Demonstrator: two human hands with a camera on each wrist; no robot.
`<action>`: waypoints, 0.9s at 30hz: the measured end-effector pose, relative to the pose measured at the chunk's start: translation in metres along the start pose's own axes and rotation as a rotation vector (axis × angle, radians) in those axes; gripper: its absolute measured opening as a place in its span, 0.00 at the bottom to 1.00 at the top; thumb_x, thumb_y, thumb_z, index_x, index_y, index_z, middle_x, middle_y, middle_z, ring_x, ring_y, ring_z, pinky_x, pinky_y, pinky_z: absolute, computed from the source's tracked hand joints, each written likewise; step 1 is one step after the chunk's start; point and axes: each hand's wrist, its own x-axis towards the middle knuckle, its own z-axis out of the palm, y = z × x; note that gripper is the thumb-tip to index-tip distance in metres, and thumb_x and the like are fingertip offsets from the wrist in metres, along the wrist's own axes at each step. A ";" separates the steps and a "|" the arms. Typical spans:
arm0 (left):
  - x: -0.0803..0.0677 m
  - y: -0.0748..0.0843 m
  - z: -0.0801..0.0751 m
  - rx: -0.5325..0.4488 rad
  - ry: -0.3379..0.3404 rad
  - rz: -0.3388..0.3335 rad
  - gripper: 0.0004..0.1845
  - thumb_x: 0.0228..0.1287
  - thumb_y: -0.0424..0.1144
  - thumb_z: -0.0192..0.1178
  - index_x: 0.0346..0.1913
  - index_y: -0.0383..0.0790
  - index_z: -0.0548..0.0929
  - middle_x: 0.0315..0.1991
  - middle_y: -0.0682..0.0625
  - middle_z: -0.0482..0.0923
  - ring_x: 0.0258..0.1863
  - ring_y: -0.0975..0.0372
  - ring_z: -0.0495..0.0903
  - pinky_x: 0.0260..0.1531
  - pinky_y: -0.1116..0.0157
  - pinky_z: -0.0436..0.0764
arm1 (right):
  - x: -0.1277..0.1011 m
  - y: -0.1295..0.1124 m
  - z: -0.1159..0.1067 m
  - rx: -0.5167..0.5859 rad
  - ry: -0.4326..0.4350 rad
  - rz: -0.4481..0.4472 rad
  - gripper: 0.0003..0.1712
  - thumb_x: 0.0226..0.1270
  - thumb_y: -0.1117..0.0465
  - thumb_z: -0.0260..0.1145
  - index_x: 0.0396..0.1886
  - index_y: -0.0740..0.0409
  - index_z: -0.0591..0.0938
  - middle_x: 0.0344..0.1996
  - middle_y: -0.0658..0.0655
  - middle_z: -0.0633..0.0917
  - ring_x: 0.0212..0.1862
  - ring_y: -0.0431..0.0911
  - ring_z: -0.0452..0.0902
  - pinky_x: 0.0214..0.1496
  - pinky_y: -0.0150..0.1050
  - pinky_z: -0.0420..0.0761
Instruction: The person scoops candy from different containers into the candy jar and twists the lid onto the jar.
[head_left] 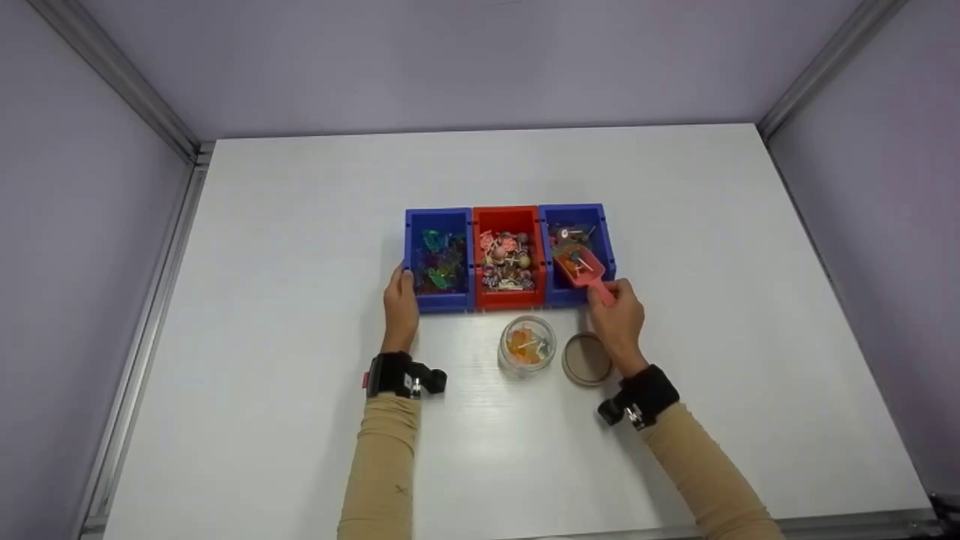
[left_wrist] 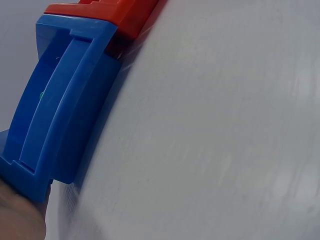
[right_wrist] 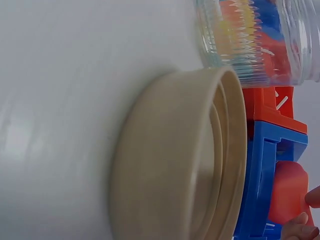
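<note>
Gripping a pink scoop (head_left: 581, 266) by its handle, right hand (head_left: 619, 319) with fingers curled round it, scoop bowl over the right blue bin (head_left: 604, 240), left hand (head_left: 400, 304) fingers straight against the left blue bin (head_left: 411, 247), glass jar (head_left: 527, 346) just beside its lid (head_left: 586, 359).

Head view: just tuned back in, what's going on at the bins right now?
A person works at three bins in a row on the white table. The right hand grips a pink scoop loaded with candy in the right blue bin. The left hand rests against the left blue bin. In front of the red bin stand an open glass jar holding some candy, and its tan lid.
</note>
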 end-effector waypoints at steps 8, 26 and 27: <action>-0.001 0.001 0.000 0.003 -0.002 -0.017 0.28 0.79 0.45 0.35 0.74 0.34 0.56 0.76 0.40 0.55 0.78 0.51 0.52 0.79 0.56 0.54 | 0.000 -0.001 -0.008 -0.025 0.010 -0.031 0.12 0.60 0.60 0.65 0.36 0.67 0.80 0.29 0.64 0.83 0.31 0.51 0.72 0.31 0.33 0.63; 0.000 -0.001 0.001 0.029 0.008 -0.014 0.28 0.79 0.44 0.35 0.74 0.32 0.56 0.75 0.38 0.56 0.77 0.49 0.53 0.78 0.54 0.56 | -0.007 0.003 -0.021 -0.043 0.000 -0.029 0.12 0.59 0.62 0.64 0.37 0.68 0.81 0.30 0.65 0.84 0.31 0.50 0.72 0.31 0.32 0.63; 0.001 -0.001 0.000 0.032 0.009 -0.012 0.28 0.79 0.44 0.35 0.74 0.32 0.56 0.75 0.38 0.56 0.77 0.49 0.53 0.78 0.54 0.56 | -0.007 0.003 -0.022 -0.038 0.005 -0.036 0.12 0.58 0.62 0.64 0.37 0.68 0.81 0.31 0.66 0.84 0.30 0.50 0.72 0.31 0.33 0.63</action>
